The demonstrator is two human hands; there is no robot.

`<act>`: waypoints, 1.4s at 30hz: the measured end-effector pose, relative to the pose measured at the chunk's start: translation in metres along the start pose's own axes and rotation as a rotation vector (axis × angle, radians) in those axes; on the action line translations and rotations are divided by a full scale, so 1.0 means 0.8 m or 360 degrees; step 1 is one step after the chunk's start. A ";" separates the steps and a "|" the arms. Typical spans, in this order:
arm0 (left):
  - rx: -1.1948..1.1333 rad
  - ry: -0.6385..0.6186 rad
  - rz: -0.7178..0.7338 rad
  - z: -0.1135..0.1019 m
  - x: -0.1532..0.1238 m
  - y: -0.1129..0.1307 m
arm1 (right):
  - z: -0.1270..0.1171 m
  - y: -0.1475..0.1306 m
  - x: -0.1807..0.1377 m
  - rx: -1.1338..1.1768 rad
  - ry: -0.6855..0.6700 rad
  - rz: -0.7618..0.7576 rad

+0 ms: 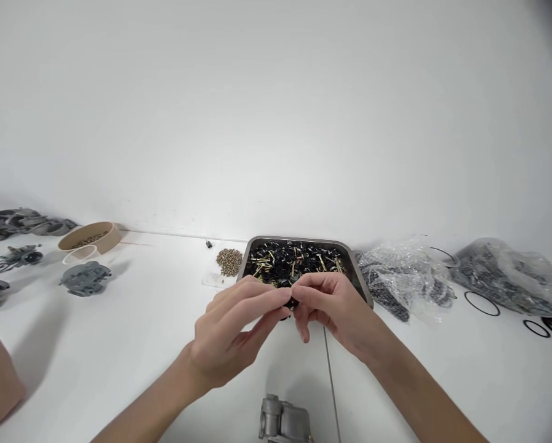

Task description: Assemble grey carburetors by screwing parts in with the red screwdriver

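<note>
My left hand point(232, 329) and my right hand point(333, 307) meet above the white table, just in front of a metal tray point(359, 271). Both pinch one small black part point(291, 302) between thumb and fingertips; most of it is hidden by my fingers. The tray is full of small black parts with brass pins point(294, 261). A grey metal casting point(282, 421) stands near the table's front edge, below my hands.
A small heap of brass bits point(229, 261) lies left of the tray. Clear bags of black rubber rings point(405, 280) point(501, 277) and loose O-rings point(482, 304) lie at right. Grey castings point(85, 278), a tan round container point(91, 237) and more castings sit at left.
</note>
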State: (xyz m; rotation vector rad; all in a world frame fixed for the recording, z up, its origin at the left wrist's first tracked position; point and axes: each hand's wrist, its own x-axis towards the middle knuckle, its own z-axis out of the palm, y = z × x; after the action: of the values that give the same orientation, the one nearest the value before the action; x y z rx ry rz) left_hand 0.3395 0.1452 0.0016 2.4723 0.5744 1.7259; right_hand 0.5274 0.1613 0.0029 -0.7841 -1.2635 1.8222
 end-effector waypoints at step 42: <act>-0.0052 0.0298 -0.1889 -0.015 -0.211 0.106 | 0.056 0.195 -0.168 -0.1165 0.0380 -0.0318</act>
State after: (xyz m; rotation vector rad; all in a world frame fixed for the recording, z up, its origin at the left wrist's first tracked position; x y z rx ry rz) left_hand 0.3004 0.0070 -0.1220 1.3264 1.5576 1.3466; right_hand 0.5216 -0.0082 -0.1222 -1.1679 -1.7875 1.0494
